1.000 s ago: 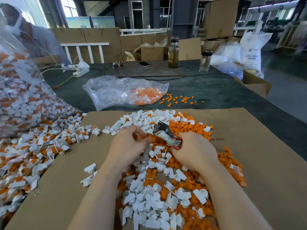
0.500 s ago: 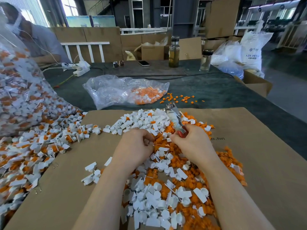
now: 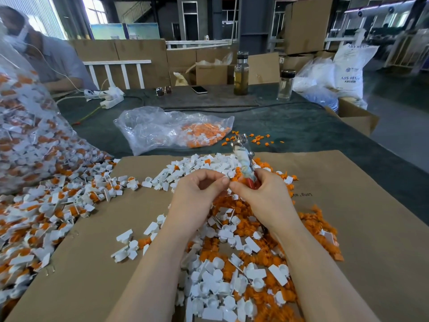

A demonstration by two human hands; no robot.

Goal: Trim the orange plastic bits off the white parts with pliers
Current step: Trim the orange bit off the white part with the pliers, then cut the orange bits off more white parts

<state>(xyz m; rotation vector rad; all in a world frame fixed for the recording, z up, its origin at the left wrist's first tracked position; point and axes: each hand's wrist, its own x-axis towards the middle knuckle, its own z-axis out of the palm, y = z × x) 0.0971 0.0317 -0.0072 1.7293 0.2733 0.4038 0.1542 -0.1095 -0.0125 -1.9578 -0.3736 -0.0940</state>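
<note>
Head view, from your left: a clear bag (image 3: 34,140) bulges with untrimmed white-and-orange pieces, and more of them spill (image 3: 46,210) onto the cardboard sheet (image 3: 371,228) that covers the worktop (image 3: 290,126). Your left hand (image 3: 197,194) hovers over the middle heap with its fingers curled in, thumb and forefinger meeting as if in a pinch; whether a piece sits between them is too small to tell. Just beside it, your right hand (image 3: 262,196) grips the red handles of the pliers (image 3: 243,159), whose wrapped body and metal nose point up and away from you. Below both hands lie trimmed white parts (image 3: 222,282) mixed with cut orange bits (image 3: 320,228). You look to be between cuts, lining up the next piece. The next move calls for swinging the pliers' nose down to the left fingertips, setting the orange bit squarely between the blades, then squeezing close to the white body.
</note>
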